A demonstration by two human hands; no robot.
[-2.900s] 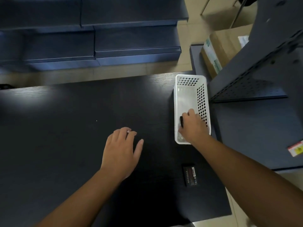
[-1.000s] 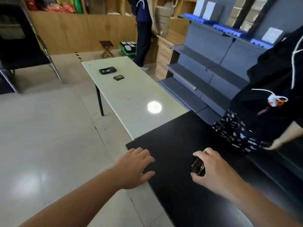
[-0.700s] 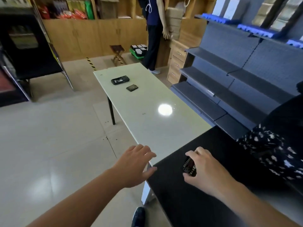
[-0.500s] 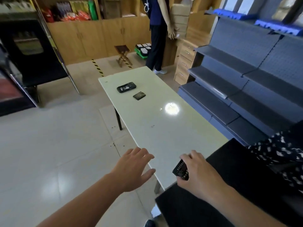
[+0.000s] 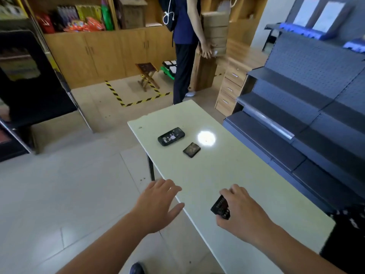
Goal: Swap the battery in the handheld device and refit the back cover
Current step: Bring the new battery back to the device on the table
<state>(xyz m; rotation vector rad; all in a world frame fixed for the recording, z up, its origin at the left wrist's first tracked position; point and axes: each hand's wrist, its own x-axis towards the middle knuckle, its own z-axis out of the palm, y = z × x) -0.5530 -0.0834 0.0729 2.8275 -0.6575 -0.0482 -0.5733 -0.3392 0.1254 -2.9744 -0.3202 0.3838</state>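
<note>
1. right grip [image 5: 240, 211] closed on a small flat black rectangular battery [image 5: 220, 207], pinched between thumb below and fingers above, label side tilted toward the camera, small print too fine to read.
2. held above the near part of a long pale white-topped counter [image 5: 227, 175], clear of its surface.
3. left grip [image 5: 158, 204] empty, fingers spread wide, palm down, hovering over the counter's left edge, partly above the pale tiled floor [image 5: 59, 194].
4. farther along the counter, a black handheld device [image 5: 171, 136] lying flat with its back uncovered, inner compartment and a label showing.
5. just beside the device, toward the near right, a small dark rectangular back cover [image 5: 191, 149] lying flat, apart from the device and not touching it.
6. bright round light reflection [image 5: 206, 138] on the counter top just right of the device and cover.
7. both device and cover well apart from the two grips.
8. dark blue-grey stepped shelving [image 5: 296, 115] along the counter's right side.
9. at the counter's far end, a standing person in dark blue clothes [image 5: 184, 46], one hand against stacked cardboard boxes [image 5: 215, 32].
10. small wooden folding stool [image 5: 147, 73] on the floor beyond, next to yellow-and-black striped floor tape [image 5: 138, 100].
11. wooden cabinets [image 5: 102, 54] along the back wall, colourful packages on top.
</note>
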